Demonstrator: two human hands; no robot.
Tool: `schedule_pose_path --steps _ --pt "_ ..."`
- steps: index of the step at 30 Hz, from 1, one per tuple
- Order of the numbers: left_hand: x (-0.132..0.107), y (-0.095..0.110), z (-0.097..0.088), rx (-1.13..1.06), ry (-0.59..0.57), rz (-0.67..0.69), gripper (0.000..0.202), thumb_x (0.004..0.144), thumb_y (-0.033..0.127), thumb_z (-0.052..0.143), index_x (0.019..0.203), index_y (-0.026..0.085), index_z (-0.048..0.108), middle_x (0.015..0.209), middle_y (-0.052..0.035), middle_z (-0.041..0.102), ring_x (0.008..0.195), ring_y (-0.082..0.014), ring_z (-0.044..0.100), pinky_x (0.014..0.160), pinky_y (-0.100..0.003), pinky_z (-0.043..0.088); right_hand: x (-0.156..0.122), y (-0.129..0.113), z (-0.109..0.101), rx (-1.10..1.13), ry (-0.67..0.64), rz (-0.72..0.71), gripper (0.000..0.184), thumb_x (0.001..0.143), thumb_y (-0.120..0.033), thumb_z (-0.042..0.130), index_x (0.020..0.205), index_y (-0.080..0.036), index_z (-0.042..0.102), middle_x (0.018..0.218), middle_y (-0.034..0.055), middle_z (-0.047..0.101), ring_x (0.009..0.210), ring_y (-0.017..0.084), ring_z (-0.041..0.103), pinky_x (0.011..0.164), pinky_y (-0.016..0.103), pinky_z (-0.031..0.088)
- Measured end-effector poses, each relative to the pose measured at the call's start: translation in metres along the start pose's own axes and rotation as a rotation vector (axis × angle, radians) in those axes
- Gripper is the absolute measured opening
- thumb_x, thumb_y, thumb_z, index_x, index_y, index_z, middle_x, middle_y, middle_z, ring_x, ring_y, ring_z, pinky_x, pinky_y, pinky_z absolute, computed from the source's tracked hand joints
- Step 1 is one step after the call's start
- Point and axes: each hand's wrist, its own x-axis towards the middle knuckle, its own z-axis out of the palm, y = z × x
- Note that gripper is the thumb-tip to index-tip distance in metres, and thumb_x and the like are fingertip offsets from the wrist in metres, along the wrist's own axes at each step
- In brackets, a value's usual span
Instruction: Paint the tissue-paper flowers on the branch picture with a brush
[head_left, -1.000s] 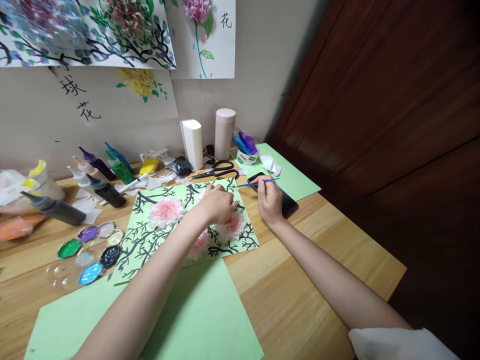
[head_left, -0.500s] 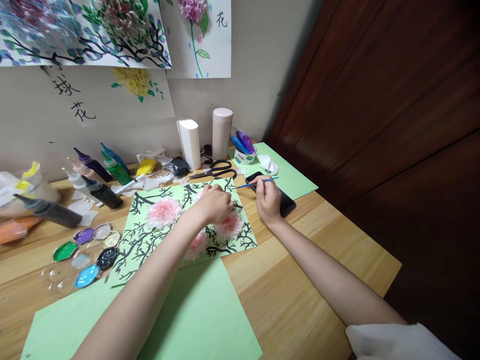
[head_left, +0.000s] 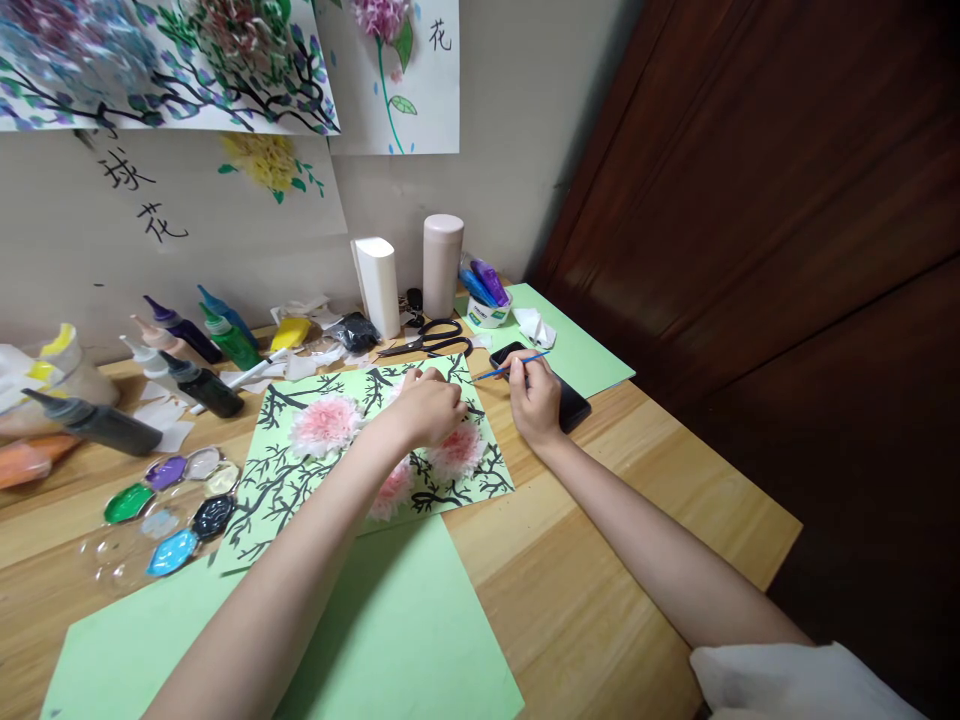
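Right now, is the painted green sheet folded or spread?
Spread: the painted green sheet lies opened out, with no fold showing and pink flowers visible around the left hand.

The left hand (head_left: 430,408) hides its own fingertips near the far right corner of the pale-green paper sheet painted with black branches (head_left: 262,470), and its forearm (head_left: 300,570) partly covers a ruffled pink-and-white flower (head_left: 392,490) by the near edge. The slim blue paintbrush's (head_left: 517,365) tip seems close to the right edge, but contact is too small to tell. The right hand (head_left: 535,402) conceals part of a flat black phone (head_left: 574,404).
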Motion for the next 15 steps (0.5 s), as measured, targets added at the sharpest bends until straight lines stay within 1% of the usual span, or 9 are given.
schedule_pose_path --steps 6,10,12,13,15 --pt "0.000 -0.001 0.001 -0.014 -0.004 -0.005 0.035 0.088 0.024 0.028 0.079 0.015 0.061 0.092 -0.0136 0.066 0.104 -0.0274 0.047 0.093 -0.045 0.028 -0.001 -0.001 -0.001 0.010 0.047 -0.005 0.019 0.092 -0.019 0.039 0.080 -0.023 0.053 0.077 0.0019 0.062 0.076 0.016 0.059 0.074 0.031 0.047" --pt "0.000 0.000 0.001 -0.051 0.002 -0.013 0.034 0.087 0.023 0.029 0.079 0.014 0.062 0.093 -0.0139 0.066 0.105 -0.0284 0.047 0.094 -0.047 0.028 -0.001 -0.004 -0.002 0.026 0.038 -0.004 0.019 0.091 -0.020 0.039 0.085 -0.023 0.056 0.081 0.0030 0.064 0.080 0.018 0.058 0.078 0.034 0.046" --pt "-0.003 0.001 -0.006 -0.087 0.018 -0.021 0.033 0.086 0.022 0.031 0.081 0.016 0.063 0.095 -0.0123 0.066 0.106 -0.0280 0.047 0.094 -0.046 0.030 0.000 -0.005 -0.003 0.039 0.017 0.002 0.019 0.091 -0.020 0.040 0.088 -0.023 0.059 0.083 0.0035 0.065 0.084 0.019 0.058 0.080 0.035 0.045" --pt "-0.006 0.001 -0.013 -0.108 0.039 -0.028 0.032 0.086 0.022 0.032 0.084 0.017 0.063 0.097 -0.0110 0.066 0.106 -0.0275 0.048 0.094 -0.045 0.032 0.000 -0.005 -0.004 0.047 0.007 0.005 0.020 0.091 -0.020 0.040 0.089 -0.023 0.060 0.084 0.0037 0.066 0.085 0.019 0.058 0.081 0.036 0.044" --pt "-0.019 -0.002 -0.033 -0.144 0.113 -0.052 0.033 0.087 0.023 0.030 0.092 0.019 0.063 0.105 -0.0084 0.065 0.109 -0.0257 0.047 0.094 -0.043 0.033 0.002 -0.007 -0.006 0.070 -0.002 0.017 0.022 0.091 -0.021 0.039 0.089 -0.023 0.061 0.087 0.0043 0.066 0.087 0.020 0.058 0.082 0.038 0.044"
